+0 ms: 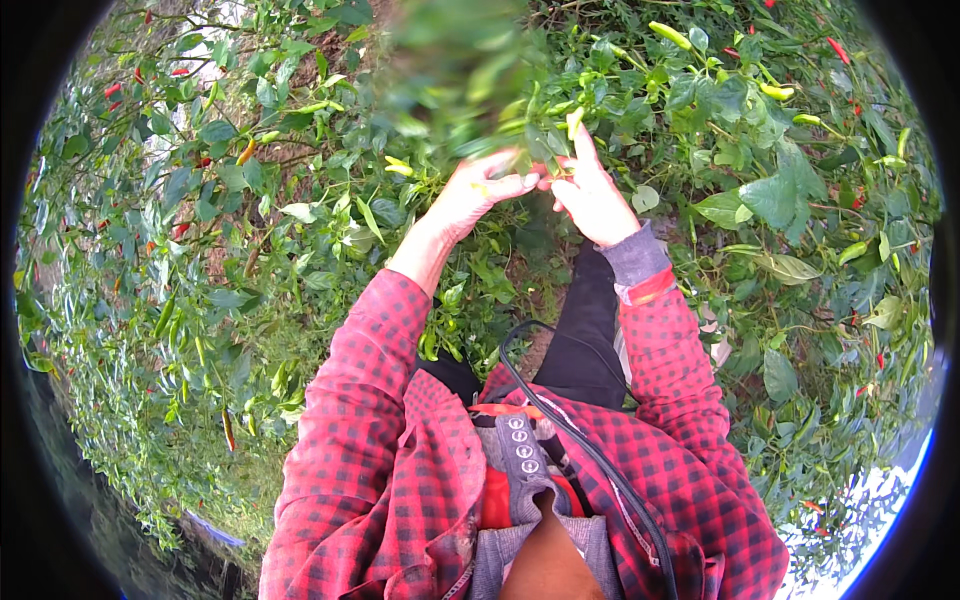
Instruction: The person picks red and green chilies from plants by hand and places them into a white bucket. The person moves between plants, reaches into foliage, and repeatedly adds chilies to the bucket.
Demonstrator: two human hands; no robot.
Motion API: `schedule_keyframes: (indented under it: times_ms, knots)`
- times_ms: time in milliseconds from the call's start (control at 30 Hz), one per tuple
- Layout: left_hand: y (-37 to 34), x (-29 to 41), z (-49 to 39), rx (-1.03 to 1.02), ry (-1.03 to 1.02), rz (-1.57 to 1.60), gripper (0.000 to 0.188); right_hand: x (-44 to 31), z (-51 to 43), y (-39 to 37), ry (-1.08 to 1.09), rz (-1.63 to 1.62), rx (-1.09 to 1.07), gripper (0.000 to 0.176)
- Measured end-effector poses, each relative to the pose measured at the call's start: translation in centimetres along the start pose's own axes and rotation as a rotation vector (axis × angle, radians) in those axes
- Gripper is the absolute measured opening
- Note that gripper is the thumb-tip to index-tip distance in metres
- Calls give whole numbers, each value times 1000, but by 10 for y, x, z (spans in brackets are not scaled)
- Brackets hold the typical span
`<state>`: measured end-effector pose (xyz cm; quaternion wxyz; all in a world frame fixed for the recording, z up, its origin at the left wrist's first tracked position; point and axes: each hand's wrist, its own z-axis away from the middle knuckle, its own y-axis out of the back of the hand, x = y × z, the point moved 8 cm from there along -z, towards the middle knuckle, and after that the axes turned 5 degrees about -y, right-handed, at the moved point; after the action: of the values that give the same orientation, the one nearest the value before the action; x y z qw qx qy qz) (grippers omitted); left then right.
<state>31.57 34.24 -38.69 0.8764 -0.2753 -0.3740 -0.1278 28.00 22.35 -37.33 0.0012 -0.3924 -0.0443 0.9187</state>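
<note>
Both my hands are among the leaves of a chili pepper plant (600, 75) near the top middle. My left hand (484, 184) has its fingers partly curled at the foliage, with the fingertips hidden or blurred by leaves; whether it grips anything cannot be told. Close on its right, my right hand (592, 195) has its index finger raised against a pale green chili pepper (574, 122), while its other fingers curl inward by a stem. The fingertips of the two hands nearly meet. A leafy branch (465, 67) in front of them is blurred.
Chili plants with green and red peppers surround me. A red chili (838, 50) hangs at the upper right, a yellow-green one (670, 34) nearer the middle. A black cord (592, 450) lies over my checked shirt. Soil (536, 292) shows beside my dark trouser leg (585, 337).
</note>
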Motion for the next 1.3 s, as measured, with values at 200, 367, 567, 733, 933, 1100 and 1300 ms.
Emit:
schedule_keyframes:
  times_ms: [200, 367, 567, 733, 933, 1100, 1300]
  knots:
    - [-27, 1, 0, -110, 60, 98, 30, 0, 9, -12, -43, 67, -75, 80]
    - [-32, 2, 2, -54, 4, 32, 21, -1, 13, -5, -49, -16, -66, 80]
    - [-24, -6, -3, 19, -220, -243, 18, -7, 24, 17, -4, 3, 54, 79]
    - [-34, -4, 1, -10, -227, -256, 25, -15, 29, 15, 9, 150, 35, 80]
    - [-41, 6, 4, -33, -141, -329, 21, -21, 30, 10, -20, 193, -30, 81]
    - [-39, -7, 5, -104, 20, -423, 18, -34, 31, 24, 107, 614, 69, 81]
    - [-47, -23, 26, -389, 254, -555, 22, -64, 15, 93, 251, 389, 385, 66]
